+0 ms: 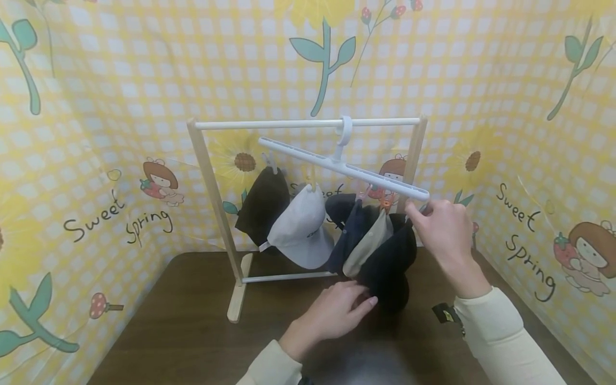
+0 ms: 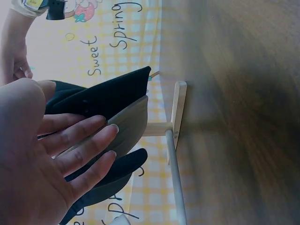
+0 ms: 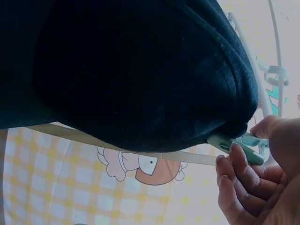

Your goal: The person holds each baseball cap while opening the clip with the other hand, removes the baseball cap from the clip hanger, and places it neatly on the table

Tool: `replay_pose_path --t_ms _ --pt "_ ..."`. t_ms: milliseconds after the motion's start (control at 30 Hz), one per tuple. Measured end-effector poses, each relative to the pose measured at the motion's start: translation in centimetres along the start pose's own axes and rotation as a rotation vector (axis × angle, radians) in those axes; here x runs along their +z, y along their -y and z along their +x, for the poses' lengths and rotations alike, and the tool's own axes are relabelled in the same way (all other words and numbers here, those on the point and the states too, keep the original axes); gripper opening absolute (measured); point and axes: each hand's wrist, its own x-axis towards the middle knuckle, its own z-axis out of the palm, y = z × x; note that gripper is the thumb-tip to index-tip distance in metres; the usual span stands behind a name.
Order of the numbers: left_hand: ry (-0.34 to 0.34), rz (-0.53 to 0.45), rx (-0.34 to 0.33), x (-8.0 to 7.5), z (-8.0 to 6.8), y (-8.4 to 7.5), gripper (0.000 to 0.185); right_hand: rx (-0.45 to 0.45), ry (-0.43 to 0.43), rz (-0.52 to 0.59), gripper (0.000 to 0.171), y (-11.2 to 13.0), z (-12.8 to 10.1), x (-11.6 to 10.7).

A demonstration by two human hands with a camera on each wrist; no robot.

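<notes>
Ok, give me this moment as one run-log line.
left hand: open, fingers under black cap | right hand: pinching green clip holding that cap | hanger: tilted on rack

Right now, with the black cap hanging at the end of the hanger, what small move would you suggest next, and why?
Probably squeeze the green clip open. The right hand already pinches it at the end of the white hanger, where it grips the black cap, and the left hand lies open under the cap, placed to catch it.
</notes>
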Motion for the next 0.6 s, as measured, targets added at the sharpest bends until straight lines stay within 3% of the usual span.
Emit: replay_pose_path --t_ms 200,367,600 --pt "0.022 -0.183 0.003 0.7 0.2 0.4 0.024 0.022 0.013 0.012 0.059 0.1 -0.2 0.0" --pt "-0.026 -0.279 0.016 1.4 0.3 0.5 0.022 0.027 0.019 0.020 0.058 0.2 -0.4 0.0" --pt "-0.093 -0.411 -0.049 2.1 0.7 0.4 0.027 0.010 0.000 0.013 0.058 0.1 -0.3 -0.1"
